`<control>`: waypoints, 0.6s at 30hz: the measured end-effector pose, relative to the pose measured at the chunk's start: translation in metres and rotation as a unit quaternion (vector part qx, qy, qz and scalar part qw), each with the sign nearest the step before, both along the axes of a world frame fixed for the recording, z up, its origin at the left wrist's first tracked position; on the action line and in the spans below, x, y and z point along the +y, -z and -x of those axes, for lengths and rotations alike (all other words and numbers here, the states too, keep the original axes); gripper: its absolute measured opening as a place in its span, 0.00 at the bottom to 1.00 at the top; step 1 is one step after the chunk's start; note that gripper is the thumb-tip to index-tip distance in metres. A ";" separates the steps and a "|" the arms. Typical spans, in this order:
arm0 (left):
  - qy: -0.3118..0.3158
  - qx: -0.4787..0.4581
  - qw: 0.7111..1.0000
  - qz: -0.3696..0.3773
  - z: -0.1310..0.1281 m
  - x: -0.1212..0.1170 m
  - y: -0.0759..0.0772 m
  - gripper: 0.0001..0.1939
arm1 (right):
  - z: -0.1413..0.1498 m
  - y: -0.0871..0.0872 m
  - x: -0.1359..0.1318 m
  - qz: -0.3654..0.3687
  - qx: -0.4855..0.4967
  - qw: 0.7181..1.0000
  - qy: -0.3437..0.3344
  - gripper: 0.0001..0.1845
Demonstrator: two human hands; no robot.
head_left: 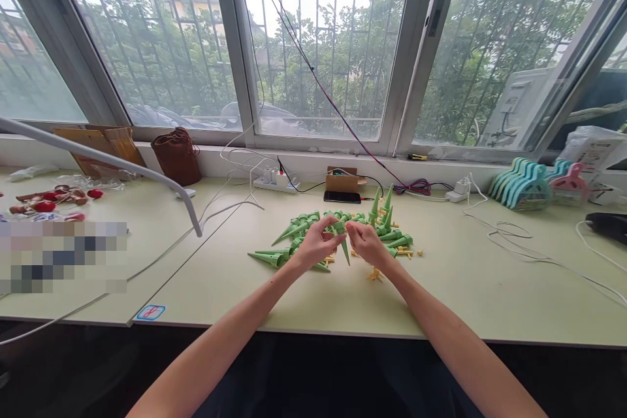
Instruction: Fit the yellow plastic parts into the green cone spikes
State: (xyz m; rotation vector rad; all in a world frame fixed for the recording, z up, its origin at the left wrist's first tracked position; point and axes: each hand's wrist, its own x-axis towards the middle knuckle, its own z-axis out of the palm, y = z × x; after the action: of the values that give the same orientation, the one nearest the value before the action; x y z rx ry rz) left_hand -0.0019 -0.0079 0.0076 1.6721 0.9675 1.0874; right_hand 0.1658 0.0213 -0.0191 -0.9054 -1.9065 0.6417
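My left hand (316,243) grips a green plastic watering spike (345,253), its pointed end slanting down. Close against the spike's wider top, my right hand (365,241) is closed in a pinch; whatever lies between its fingers is too small or hidden to name. Around and behind both hands spreads a loose heap of similar green spikes (267,258), most on their sides. A few stand upright (374,208) with points up, beyond my right hand. Small yellow plastic pieces (375,274) lie scattered among and in front of them.
Behind the heap are a black phone (341,197), a small cardboard box (341,180) and a power strip (275,180). Teal hangers (520,184) stand at right, near loose white cables (529,249). A white curved arm (147,170) crosses the left side, near red items (45,206).
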 end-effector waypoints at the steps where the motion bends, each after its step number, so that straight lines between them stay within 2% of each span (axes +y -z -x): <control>1: 0.000 0.007 1.000 -0.008 0.000 0.000 0.000 0.20 | 0.000 0.000 0.000 0.003 0.004 1.000 -0.001 0.26; 9: -0.005 0.055 0.997 -0.058 0.000 0.002 0.003 0.17 | 0.002 -0.001 -0.002 0.045 0.050 0.998 -0.014 0.31; 18: -0.011 0.064 0.993 -0.100 -0.001 0.001 0.006 0.14 | 0.003 -0.002 -0.002 0.090 0.091 0.991 -0.043 0.34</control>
State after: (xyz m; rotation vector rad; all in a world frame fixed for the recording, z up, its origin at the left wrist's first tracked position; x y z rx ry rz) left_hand -0.0010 -0.0069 0.0019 1.9172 0.9871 1.1326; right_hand 0.1625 0.0190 -0.0174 -0.8495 -1.7508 0.9285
